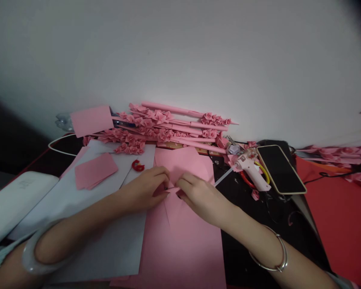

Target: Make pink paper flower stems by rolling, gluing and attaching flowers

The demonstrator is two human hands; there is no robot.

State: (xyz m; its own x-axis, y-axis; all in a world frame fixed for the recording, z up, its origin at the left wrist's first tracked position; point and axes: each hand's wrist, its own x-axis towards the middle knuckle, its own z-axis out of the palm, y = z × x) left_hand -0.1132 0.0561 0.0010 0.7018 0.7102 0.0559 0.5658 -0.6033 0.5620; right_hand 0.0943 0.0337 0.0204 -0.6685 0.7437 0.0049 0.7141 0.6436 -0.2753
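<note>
Over a large pink paper sheet (pixel 183 249), my left hand (pixel 144 188) and my right hand (pixel 200 196) meet with their fingers closed. Between the fingertips runs a narrow piece of pink paper (pixel 173 189), pinched from both sides. A small dark bit shows by the left fingertips, too small to name. Left of my left hand, small pink paper rectangles (pixel 96 170) lie stacked on a white sheet (pixel 108 241), with a small red curved object (pixel 137 165) near the knuckles. A white glue gun (pixel 252 172) rests beyond my right hand.
Pink paper flower stems (pixel 168 128) are piled along the wall. To the right are a phone (pixel 281 168), scissors with red and yellow handles (pixel 263 172) and red paper (pixel 343 224). A white box-shaped object (pixel 21 204) stands at left. A pink card (pixel 92 120) leans at the back.
</note>
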